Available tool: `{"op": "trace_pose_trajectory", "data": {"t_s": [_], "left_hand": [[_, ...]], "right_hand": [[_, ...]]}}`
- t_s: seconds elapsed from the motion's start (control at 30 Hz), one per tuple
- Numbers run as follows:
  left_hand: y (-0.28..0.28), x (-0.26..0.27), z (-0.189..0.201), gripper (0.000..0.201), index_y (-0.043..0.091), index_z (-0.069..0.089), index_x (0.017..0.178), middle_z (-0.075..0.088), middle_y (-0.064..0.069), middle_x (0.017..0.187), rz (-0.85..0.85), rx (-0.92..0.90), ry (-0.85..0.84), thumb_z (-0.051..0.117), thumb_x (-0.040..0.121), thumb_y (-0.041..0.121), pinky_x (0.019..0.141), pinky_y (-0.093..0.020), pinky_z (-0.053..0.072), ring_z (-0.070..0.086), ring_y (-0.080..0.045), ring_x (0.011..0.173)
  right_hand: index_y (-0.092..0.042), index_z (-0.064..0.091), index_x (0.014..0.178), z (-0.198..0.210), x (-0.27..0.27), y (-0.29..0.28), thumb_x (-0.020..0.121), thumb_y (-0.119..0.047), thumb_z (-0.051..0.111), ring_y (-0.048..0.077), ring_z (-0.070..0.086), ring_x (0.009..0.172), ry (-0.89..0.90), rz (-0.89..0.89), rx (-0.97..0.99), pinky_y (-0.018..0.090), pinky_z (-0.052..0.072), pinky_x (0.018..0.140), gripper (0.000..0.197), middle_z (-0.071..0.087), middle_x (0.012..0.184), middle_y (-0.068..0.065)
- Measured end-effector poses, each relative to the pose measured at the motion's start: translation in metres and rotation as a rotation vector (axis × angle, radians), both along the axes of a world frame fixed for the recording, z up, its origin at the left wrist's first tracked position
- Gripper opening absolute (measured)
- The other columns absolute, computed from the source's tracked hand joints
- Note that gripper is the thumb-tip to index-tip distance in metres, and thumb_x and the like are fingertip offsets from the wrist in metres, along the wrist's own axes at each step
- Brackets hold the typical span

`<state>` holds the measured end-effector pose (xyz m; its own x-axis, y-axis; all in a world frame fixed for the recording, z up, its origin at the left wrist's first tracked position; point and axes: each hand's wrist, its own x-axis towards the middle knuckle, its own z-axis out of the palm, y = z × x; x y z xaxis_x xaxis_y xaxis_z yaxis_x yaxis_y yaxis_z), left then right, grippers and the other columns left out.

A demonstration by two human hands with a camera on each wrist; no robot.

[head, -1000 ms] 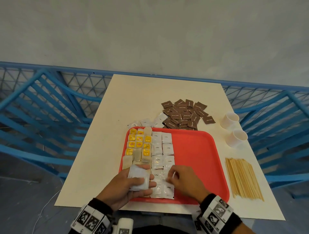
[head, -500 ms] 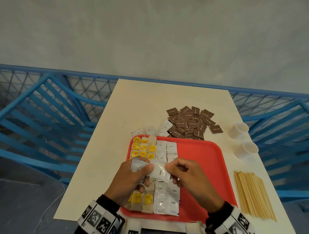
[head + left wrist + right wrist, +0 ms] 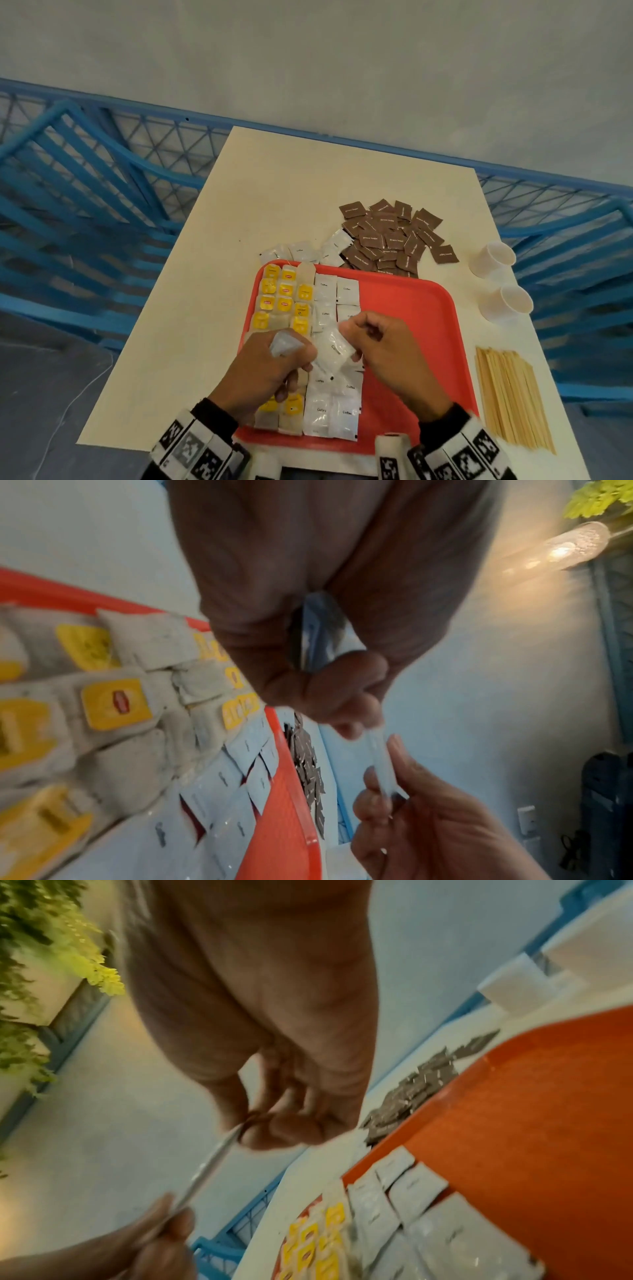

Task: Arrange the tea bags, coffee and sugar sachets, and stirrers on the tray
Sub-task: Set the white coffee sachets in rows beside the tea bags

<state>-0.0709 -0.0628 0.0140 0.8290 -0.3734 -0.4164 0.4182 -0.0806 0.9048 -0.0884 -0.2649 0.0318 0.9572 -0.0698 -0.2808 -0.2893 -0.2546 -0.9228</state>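
A red tray (image 3: pixel 411 308) holds yellow-tagged tea bags (image 3: pixel 284 294) in its left columns and white coffee sachets (image 3: pixel 337 291) beside them. Both hands hover above the tray's near left part. My left hand (image 3: pixel 274 366) grips a small stack of white sachets (image 3: pixel 284 342), seen edge-on between its fingers (image 3: pixel 315 631). One white sachet (image 3: pixel 334 353) is pinched between the left hand and my right hand (image 3: pixel 387 353), also visible as a thin white sachet edge (image 3: pixel 209 1167). Brown sachets (image 3: pixel 394 236) lie piled beyond the tray, with loose white sachets (image 3: pixel 301 251) next to them.
Wooden stirrers (image 3: pixel 510 394) lie in a bundle on the table right of the tray. Two white paper cups (image 3: pixel 493 257) (image 3: pixel 510 303) lie near the right edge. The cream table (image 3: pixel 281 192) is ringed by blue railing (image 3: pixel 85 192).
Both hands lifted off the tray's near edge and came together. The right hand took hold of one white sachet from the stack in the left hand and is drawing it out.
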Motion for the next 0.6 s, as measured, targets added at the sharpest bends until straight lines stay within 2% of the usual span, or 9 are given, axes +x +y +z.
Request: {"op": "trace_pose_trajectory", "data": {"t_s": [0.07,0.1,0.2,0.3,0.37,0.47,0.53,0.6], "left_hand": [[-0.005,0.003,-0.006,0.020,0.002,0.065,0.079,0.059,0.002,0.053,0.171,-0.046,0.053,0.074,0.088,0.018,0.041,-0.022,0.034,0.046,-0.012,0.042],[-0.008,0.004,-0.009,0.020,0.002,0.065,0.082,0.061,0.001,0.055,0.239,-0.065,0.097,0.073,0.089,0.018,0.041,-0.022,0.033,0.046,-0.011,0.042],[-0.019,0.004,-0.016,0.016,0.003,0.066,0.093,0.069,-0.007,0.073,0.278,-0.085,0.172,0.069,0.091,0.019,0.041,-0.023,0.035,0.050,-0.013,0.049],[-0.024,0.002,-0.022,0.019,0.002,0.067,0.096,0.071,-0.009,0.080,0.245,-0.044,0.183,0.069,0.091,0.021,0.042,-0.024,0.039,0.054,-0.015,0.054],[-0.019,0.002,-0.024,0.018,0.002,0.067,0.090,0.070,-0.009,0.079,0.242,-0.026,0.202,0.068,0.092,0.020,0.044,-0.025,0.040,0.054,-0.016,0.056],[-0.007,0.000,-0.024,0.019,0.002,0.068,0.087,0.070,-0.009,0.077,0.250,0.008,0.215,0.070,0.090,0.020,0.044,-0.025,0.040,0.055,-0.016,0.056],[0.001,-0.004,-0.023,0.021,0.001,0.069,0.090,0.071,-0.009,0.076,0.270,0.036,0.223,0.074,0.087,0.021,0.042,-0.025,0.040,0.057,-0.015,0.055],[0.007,-0.006,-0.024,0.022,-0.002,0.069,0.091,0.070,-0.008,0.071,0.291,0.063,0.229,0.071,0.090,0.020,0.042,-0.024,0.040,0.057,-0.014,0.053]], "right_hand": [[-0.005,0.071,0.089,-0.005,0.001,0.006,0.092,-0.029,0.068,0.010,0.059,0.059,0.050,-0.154,0.108,0.021,0.045,0.054,0.024,0.068,0.072,0.006],[-0.006,0.071,0.091,-0.008,0.000,0.010,0.091,-0.031,0.070,0.012,0.060,0.061,0.094,-0.170,0.163,0.024,0.046,0.055,0.025,0.069,0.074,0.004],[-0.003,0.070,0.091,-0.017,0.001,0.021,0.087,-0.028,0.074,0.014,0.062,0.062,0.143,-0.173,0.205,0.030,0.048,0.058,0.026,0.066,0.070,-0.002],[-0.006,0.074,0.088,-0.026,0.021,0.014,0.087,-0.026,0.074,0.010,0.058,0.059,0.126,-0.221,0.131,0.025,0.046,0.054,0.020,0.065,0.068,-0.002],[-0.008,0.076,0.088,-0.033,0.045,0.001,0.090,-0.024,0.072,0.009,0.054,0.059,0.141,-0.266,0.069,0.022,0.044,0.052,0.017,0.065,0.069,-0.001],[-0.008,0.075,0.086,-0.048,0.086,-0.016,0.094,-0.014,0.066,0.010,0.055,0.062,0.185,-0.264,-0.065,0.017,0.045,0.052,0.014,0.069,0.078,-0.002],[-0.012,0.075,0.082,-0.061,0.106,-0.019,0.092,-0.012,0.068,0.011,0.060,0.066,0.203,-0.204,-0.178,0.022,0.051,0.059,0.011,0.072,0.086,0.001],[-0.014,0.074,0.078,-0.075,0.120,-0.020,0.089,-0.013,0.072,0.013,0.063,0.067,0.229,-0.168,-0.256,0.028,0.057,0.066,0.012,0.074,0.086,0.003]]}}
